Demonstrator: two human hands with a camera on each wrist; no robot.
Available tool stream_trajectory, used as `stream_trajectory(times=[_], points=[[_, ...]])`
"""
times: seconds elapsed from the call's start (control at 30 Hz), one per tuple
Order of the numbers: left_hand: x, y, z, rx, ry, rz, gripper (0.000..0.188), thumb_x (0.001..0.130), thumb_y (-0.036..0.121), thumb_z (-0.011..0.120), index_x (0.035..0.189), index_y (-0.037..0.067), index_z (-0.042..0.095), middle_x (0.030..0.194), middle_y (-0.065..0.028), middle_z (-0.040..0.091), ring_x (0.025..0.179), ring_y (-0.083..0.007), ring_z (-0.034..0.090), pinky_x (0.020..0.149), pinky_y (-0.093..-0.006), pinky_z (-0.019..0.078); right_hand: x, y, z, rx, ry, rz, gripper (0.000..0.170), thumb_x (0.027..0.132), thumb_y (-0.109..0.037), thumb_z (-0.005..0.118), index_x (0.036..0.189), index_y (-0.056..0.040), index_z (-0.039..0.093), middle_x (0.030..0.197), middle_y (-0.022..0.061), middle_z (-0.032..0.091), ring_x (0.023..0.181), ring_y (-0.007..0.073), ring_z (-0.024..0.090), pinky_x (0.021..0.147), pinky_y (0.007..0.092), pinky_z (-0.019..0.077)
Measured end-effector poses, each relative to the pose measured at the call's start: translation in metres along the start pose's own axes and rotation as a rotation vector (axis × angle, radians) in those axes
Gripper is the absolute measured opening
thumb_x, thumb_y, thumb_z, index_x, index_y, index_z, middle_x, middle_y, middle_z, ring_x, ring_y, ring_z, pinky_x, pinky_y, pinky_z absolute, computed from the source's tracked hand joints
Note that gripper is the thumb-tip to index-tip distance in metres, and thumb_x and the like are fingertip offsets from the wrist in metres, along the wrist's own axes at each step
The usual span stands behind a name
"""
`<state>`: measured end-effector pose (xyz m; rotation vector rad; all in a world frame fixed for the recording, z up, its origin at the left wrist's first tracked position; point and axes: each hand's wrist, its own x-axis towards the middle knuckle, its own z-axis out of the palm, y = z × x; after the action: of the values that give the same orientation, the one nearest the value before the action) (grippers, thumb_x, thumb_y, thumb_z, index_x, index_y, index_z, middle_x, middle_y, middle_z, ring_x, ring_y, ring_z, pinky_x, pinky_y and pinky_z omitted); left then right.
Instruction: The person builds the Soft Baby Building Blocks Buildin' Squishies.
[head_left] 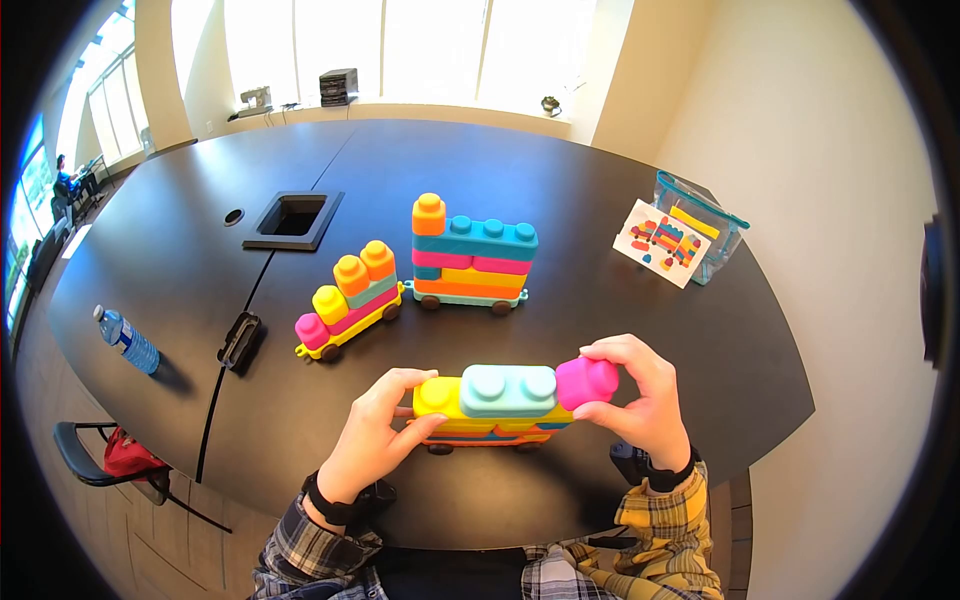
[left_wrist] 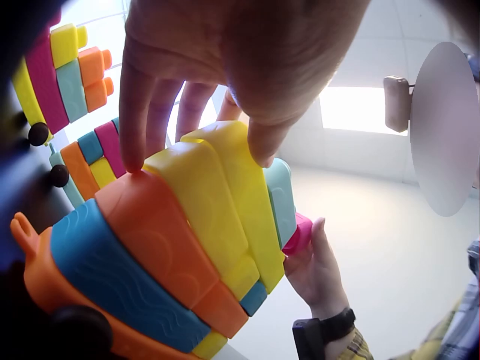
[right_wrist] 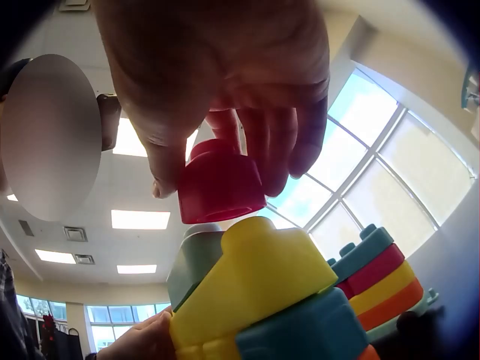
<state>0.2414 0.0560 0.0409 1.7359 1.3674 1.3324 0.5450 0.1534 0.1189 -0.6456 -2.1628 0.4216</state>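
Note:
A wheeled block wagon (left_wrist: 157, 262) stands close in front of me, its orange base stacked with blue, orange and yellow blocks. My left hand (head_left: 362, 435) grips its left end, thumb and fingers on opposite sides of the yellow blocks (head_left: 437, 396). A pale teal block (head_left: 508, 390) with two studs sits on top in the middle. At the right end my right hand (head_left: 655, 395) pinches a magenta block (head_left: 588, 383) between thumb and fingers. The right wrist view has this block right above the stud of a yellow block (right_wrist: 277, 262), beside the teal one.
Beyond the hands stand a stepped block wagon (head_left: 355, 308) and a taller one (head_left: 470, 262), end to end. At left are a water bottle (head_left: 128, 340) and a black case (head_left: 240, 341). A picture card (head_left: 660, 240) leans on a clear pouch (head_left: 722, 250) at right.

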Motion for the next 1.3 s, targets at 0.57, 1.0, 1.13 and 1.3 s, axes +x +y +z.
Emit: stream_trajectory(times=[0.57, 1.0, 1.13, 1.3], points=[[0.0, 0.0, 0.001, 0.007, -0.003, -0.007, 0.046, 0.091, 0.008, 0.079, 0.133, 0.003, 0.061, 0.129, -0.0129, 0.068, 0.12, -0.0245, 0.068, 0.089, -0.0348, 0.0625, 0.001, -0.002, 0.002, -0.096, -0.144, 0.055, 0.051, 0.073, -0.026, 0.096, 0.113, -0.0029, 0.074, 0.101, 0.0119, 0.071, 0.091, 0.0283, 0.071, 0.082, 0.0375, 0.0595], [0.001, 0.003, -0.013, 0.117, -0.118, -0.01, 0.063, 0.091, 0.014, 0.081, 0.146, 0.005, 0.051, 0.132, -0.0137, 0.067, 0.123, -0.0297, 0.067, 0.093, -0.0394, 0.062, -0.027, 0.022, 0.023, 0.353, -0.109, 0.284, 0.068, 0.076, -0.023, 0.096, 0.134, -0.0027, 0.066, 0.121, 0.0154, 0.074, 0.11, 0.0312, 0.072, 0.102, 0.0412, 0.0548], [0.001, -0.015, -0.02, 0.271, -0.367, -0.12, 0.06, 0.091, 0.025, 0.084, 0.139, 0.004, 0.055, 0.123, -0.0187, 0.071, 0.114, -0.0354, 0.072, 0.091, -0.0444, 0.0591, -0.044, 0.055, 0.03, 0.218, -0.424, 0.206, 0.065, 0.08, -0.02, 0.093, 0.136, -0.0025, 0.064, 0.121, 0.0145, 0.075, 0.113, 0.0304, 0.071, 0.104, 0.0412, 0.0534], [0.011, -0.02, -0.011, 0.365, -0.389, -0.026, 0.036, 0.089, 0.014, 0.08, 0.116, 0.001, 0.06, 0.098, -0.02, 0.075, 0.095, -0.0443, 0.071, 0.084, -0.0496, 0.0579, -0.052, 0.057, 0.036, 0.26, -0.472, 0.36, 0.052, 0.087, -0.015, 0.087, 0.132, -0.0011, 0.065, 0.118, 0.0138, 0.076, 0.109, 0.0289, 0.073, 0.099, 0.0393, 0.0555]])
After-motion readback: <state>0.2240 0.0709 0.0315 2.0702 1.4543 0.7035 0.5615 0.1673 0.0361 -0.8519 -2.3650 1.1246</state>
